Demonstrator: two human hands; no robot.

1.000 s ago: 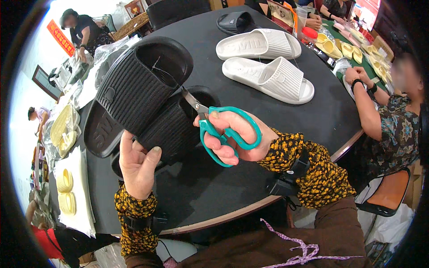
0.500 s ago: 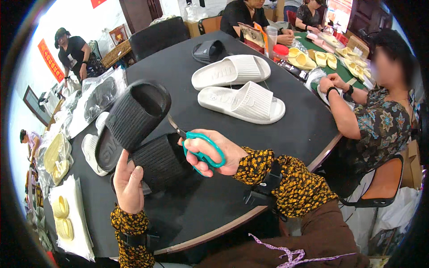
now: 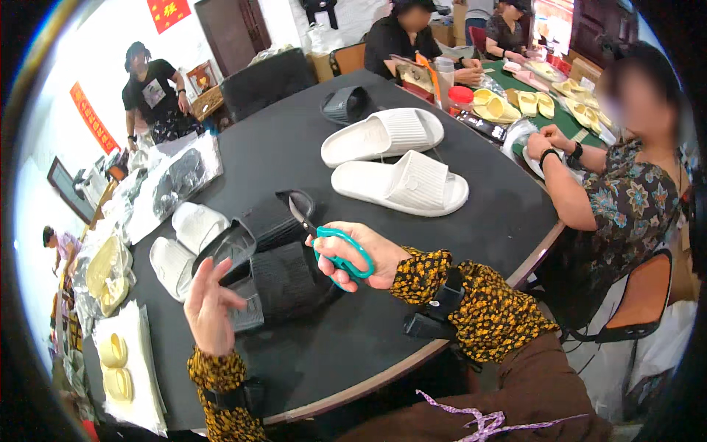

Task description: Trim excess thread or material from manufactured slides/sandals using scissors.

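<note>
On my feed, the right hand (image 3: 374, 256) grips scissors (image 3: 322, 233) mid-frame, pointing upper left; the left hand (image 3: 210, 309) spreads empty by black slippers (image 3: 283, 281), left of centre, slanting up rightward. A red banner (image 3: 93, 118), upper left, bears writing.

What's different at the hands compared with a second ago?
The left hand has let go of the raised black slipper, which came down to the table; that hand is now open. The right hand still holds the scissors; the white slippers beyond stayed put.
</note>
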